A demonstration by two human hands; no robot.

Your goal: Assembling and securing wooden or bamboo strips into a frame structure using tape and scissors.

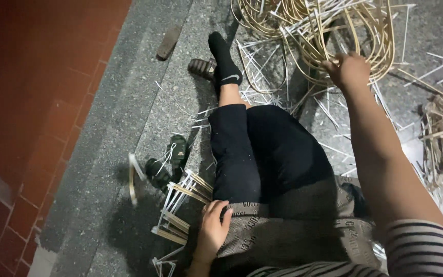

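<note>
My right hand reaches forward into a tangled coil of pale rattan strips on the ground, fingers curled around one or more strands. My left hand rests low by my left thigh, fingers bent on the edge of a small woven frame of pale strips that lies beside my leg. My legs in black trousers stretch forward, one foot in a black sock.
Loose white and tan strip offcuts litter the grey stone floor at right. Dark sandals lie near the foot and by the knee. A red brick wall runs along the left.
</note>
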